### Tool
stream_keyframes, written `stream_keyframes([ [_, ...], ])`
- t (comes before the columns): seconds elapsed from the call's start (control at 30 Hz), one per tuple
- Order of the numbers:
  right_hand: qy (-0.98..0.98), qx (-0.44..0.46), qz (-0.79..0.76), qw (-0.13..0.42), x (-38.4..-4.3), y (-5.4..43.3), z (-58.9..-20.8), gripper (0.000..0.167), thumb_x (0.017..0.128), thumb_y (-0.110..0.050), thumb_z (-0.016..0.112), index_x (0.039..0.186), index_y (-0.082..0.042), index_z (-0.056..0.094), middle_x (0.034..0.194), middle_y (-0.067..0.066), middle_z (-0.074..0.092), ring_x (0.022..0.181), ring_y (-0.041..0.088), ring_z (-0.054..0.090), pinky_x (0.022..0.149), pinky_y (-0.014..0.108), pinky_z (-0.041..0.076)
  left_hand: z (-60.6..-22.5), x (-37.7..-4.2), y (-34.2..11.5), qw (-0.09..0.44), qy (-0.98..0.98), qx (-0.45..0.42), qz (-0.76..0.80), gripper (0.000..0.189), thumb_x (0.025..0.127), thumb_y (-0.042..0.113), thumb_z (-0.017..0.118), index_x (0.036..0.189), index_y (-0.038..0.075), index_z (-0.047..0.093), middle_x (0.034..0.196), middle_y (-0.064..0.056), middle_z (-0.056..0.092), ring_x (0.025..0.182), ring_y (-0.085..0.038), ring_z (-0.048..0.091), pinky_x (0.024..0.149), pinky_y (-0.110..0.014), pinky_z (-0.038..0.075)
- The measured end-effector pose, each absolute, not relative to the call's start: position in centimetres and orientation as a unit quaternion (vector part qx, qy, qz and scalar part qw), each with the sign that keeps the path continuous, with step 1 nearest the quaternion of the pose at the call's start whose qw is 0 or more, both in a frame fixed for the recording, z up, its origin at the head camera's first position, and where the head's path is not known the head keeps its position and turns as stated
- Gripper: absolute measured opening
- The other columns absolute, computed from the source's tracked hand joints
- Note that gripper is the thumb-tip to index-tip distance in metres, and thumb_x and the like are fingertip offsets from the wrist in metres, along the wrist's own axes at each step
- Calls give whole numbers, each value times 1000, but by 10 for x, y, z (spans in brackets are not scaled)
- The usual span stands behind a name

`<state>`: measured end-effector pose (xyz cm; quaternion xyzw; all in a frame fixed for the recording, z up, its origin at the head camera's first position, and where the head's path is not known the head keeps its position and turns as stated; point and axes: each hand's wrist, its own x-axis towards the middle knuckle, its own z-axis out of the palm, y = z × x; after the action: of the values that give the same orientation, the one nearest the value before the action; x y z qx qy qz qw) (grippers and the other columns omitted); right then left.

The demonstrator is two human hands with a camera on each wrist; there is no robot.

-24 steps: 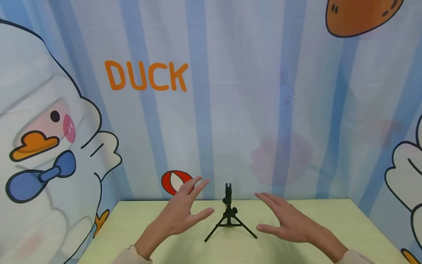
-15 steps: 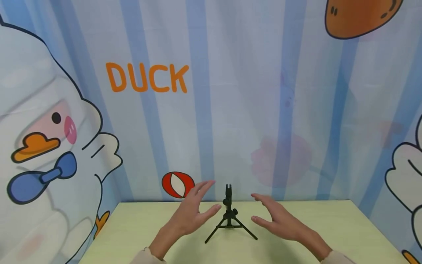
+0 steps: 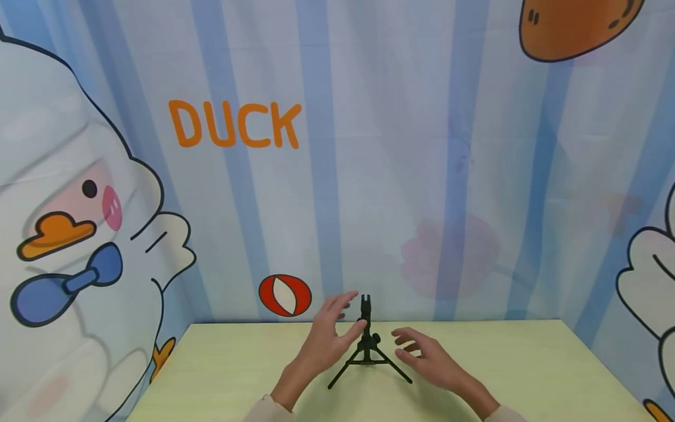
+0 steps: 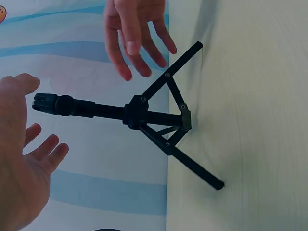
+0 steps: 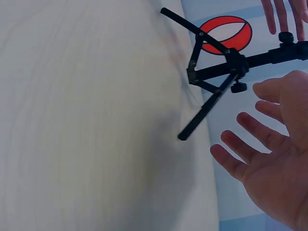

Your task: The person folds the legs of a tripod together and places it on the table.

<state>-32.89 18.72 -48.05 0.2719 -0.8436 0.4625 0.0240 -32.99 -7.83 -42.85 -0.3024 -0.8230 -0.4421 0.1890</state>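
A small black tripod stand (image 3: pixel 367 353) stands upright on the table with its legs spread. It has a forked top and small side knobs. My left hand (image 3: pixel 324 340) is at the stand's left, near its upper post, thumb and fingers apart; in the head view the thumb tip overlaps the post. To the right, lower down, my right hand (image 3: pixel 429 358) hovers near the leg joint with its fingers loosely bent. The left wrist view shows the stand (image 4: pixel 156 118) between both hands, with a gap around it. In the right wrist view the right hand's fingers (image 5: pixel 236 144) hold nothing.
The pale yellow table (image 3: pixel 237 363) ends at a back edge against a hanging curtain (image 3: pixel 390 146). Printed on it are a duck, the word DUCK and a red and white ball (image 3: pixel 285 295).
Both hands have moved inward toward the stand, the left to the right and the right to the left. The right hand's fingers have bent more. The stand has stayed in place.
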Motion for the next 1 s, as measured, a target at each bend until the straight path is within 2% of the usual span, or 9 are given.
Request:
stream_keyframes([
  [0.1,-841,285,459,9,-331,183,-491,33,106,-11,61,136,0,60,129,21,64,111,39,66,92,47,57,-437,-336,-74,193,-811,-307,-458,54,102,31,70,151,20,53,144,-6,54,124,-23,57,99,-48,55],
  [0.27,-848,288,445,-6,-334,177,-503,29,102,1,59,130,-1,65,122,16,68,109,37,66,88,41,57,-444,-341,-67,187,-791,-311,-492,51,103,27,69,151,20,53,141,-9,55,122,-26,60,98,-48,56],
  [0.43,-837,287,465,-19,-334,174,-508,35,97,11,54,129,1,66,119,19,69,97,32,68,79,33,56,-444,-343,-63,183,-783,-309,-507,52,103,23,69,152,22,52,138,-5,57,117,-23,65,96,-41,58],
  [0.53,-822,282,494,-41,-334,172,-510,38,97,13,51,131,5,64,115,23,68,86,29,68,71,29,54,-444,-345,-61,185,-782,-311,-507,52,102,21,69,152,23,53,135,-4,59,113,-21,66,93,-35,59],
  [0.63,-804,275,523,-70,-335,173,-510,38,98,13,49,133,7,62,109,24,67,82,27,67,67,28,53,-443,-347,-60,183,-782,-312,-508,51,102,19,70,150,22,55,131,-5,60,111,-22,67,92,-30,59],
  [0.87,-768,252,568,-155,-338,180,-507,36,103,9,47,138,9,58,112,22,66,89,32,67,76,38,58,-440,-350,-60,174,-782,-299,-518,42,102,14,69,143,21,62,122,-4,66,107,-19,70,85,-26,59],
  [1.0,-761,246,573,-178,-339,183,-506,39,102,8,46,139,9,57,113,21,66,90,30,66,78,38,58,-441,-350,-59,177,-782,-307,-512,43,101,13,70,143,20,62,122,-5,67,106,-20,70,84,-26,60],
])
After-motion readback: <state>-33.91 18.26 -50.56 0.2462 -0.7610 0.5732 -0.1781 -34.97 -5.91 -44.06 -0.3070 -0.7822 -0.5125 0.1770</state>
